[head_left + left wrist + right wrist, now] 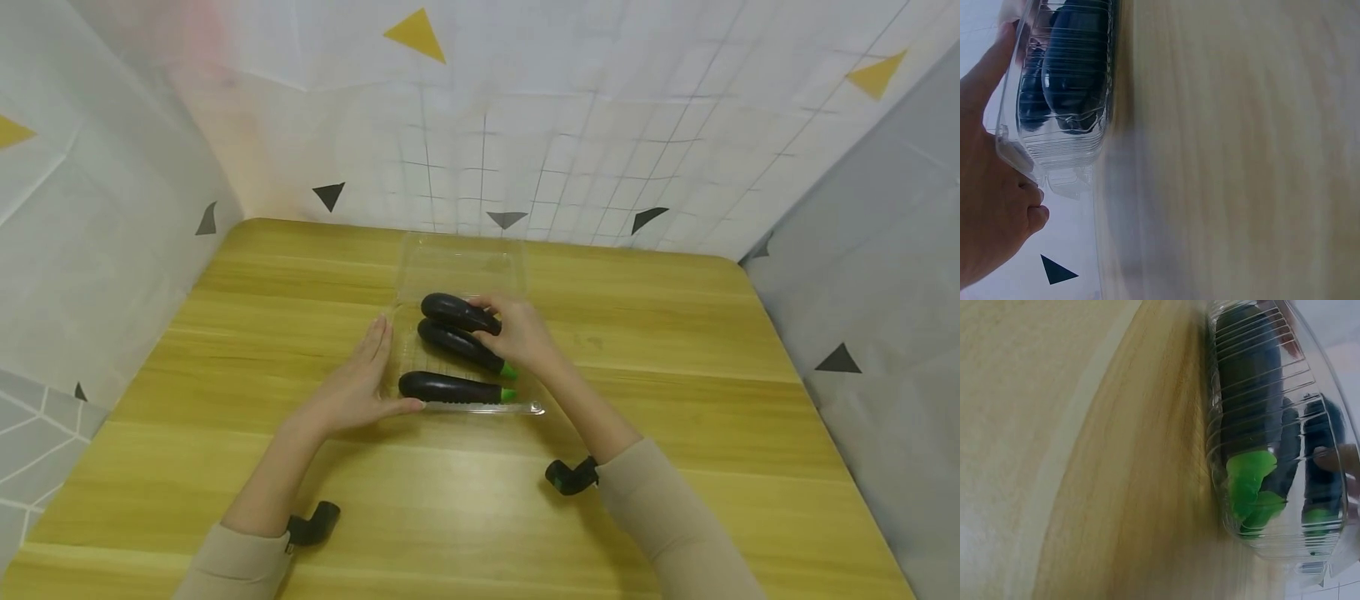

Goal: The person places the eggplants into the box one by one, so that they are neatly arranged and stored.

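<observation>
An open clear plastic clamshell container sits on the table, its lid folded toward the wall. Two dark eggplants with green stem ends lie inside: the front eggplant along the near wall, the middle eggplant slanting behind it. My right hand pinches the rear eggplant near its right end, which the fingers hide. Ribbed walls show the green ends in the right wrist view. My left hand rests against the container's left side, fingers straight, thumb at the near left corner.
The wooden table meets patterned white wall sheets at the back and sides. A black wrist camera juts from the left sleeve, and another black camera from the right sleeve.
</observation>
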`<action>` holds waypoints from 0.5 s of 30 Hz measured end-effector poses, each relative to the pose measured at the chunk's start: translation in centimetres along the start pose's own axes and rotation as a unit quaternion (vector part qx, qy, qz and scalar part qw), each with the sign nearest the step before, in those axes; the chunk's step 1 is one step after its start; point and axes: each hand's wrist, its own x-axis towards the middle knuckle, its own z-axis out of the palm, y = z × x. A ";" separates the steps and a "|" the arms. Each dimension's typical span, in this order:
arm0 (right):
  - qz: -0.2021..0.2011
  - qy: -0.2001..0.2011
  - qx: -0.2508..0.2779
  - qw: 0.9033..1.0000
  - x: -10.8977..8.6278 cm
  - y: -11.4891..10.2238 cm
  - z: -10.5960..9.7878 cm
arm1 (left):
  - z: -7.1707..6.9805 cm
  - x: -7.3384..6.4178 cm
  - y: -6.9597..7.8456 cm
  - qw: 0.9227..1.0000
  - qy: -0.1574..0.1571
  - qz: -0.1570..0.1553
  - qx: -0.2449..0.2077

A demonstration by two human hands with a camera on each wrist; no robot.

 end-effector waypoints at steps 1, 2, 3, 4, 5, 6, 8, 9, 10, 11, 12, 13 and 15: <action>0.001 -0.001 -0.002 1.000 0.0 0.0 0.0 | 0.0 0.0 0.0 1.000 0.000 0.000 0.000; 0.002 -0.003 -0.005 1.000 0.0 -0.1 0.0 | 0.0 0.0 0.0 1.000 0.000 0.001 0.001; 0.003 -0.006 -0.005 1.000 0.0 -0.1 0.0 | 0.0 0.0 0.0 1.000 0.000 0.001 0.002; 0.004 -0.008 -0.006 1.000 0.0 -0.1 0.1 | 0.0 0.0 -0.1 1.000 0.000 0.002 0.002; 0.005 -0.011 -0.006 1.000 0.0 -0.1 0.1 | 0.0 0.0 -0.1 1.000 0.000 0.002 0.002; 0.007 -0.013 -0.005 1.000 0.0 -0.1 0.1 | 0.0 0.0 -0.1 1.000 0.000 0.002 0.002; 0.011 -0.018 -0.001 1.000 0.0 -0.1 0.2 | 0.0 0.0 0.0 1.000 0.000 0.003 0.002; 0.012 -0.019 0.002 1.000 -0.1 -0.1 0.2 | 0.0 0.0 0.0 1.000 0.000 0.003 0.002; 0.014 -0.022 0.005 1.000 -0.1 -0.1 0.2 | 0.0 0.0 0.0 1.000 0.000 0.003 0.002; 0.016 -0.025 0.006 1.000 -0.1 -0.1 0.2 | 0.0 0.0 0.0 1.000 -0.001 0.003 0.003; 0.018 -0.028 0.007 0.999 -0.1 -0.1 0.2 | 0.0 0.0 0.0 1.000 -0.001 0.002 0.003; 0.019 -0.031 0.006 0.999 -0.1 -0.1 0.2 | 0.0 0.0 0.0 1.000 -0.001 0.002 0.003; 0.016 -0.038 -0.001 0.999 -0.1 -0.1 0.1 | 0.0 0.0 0.0 1.000 -0.001 0.002 0.003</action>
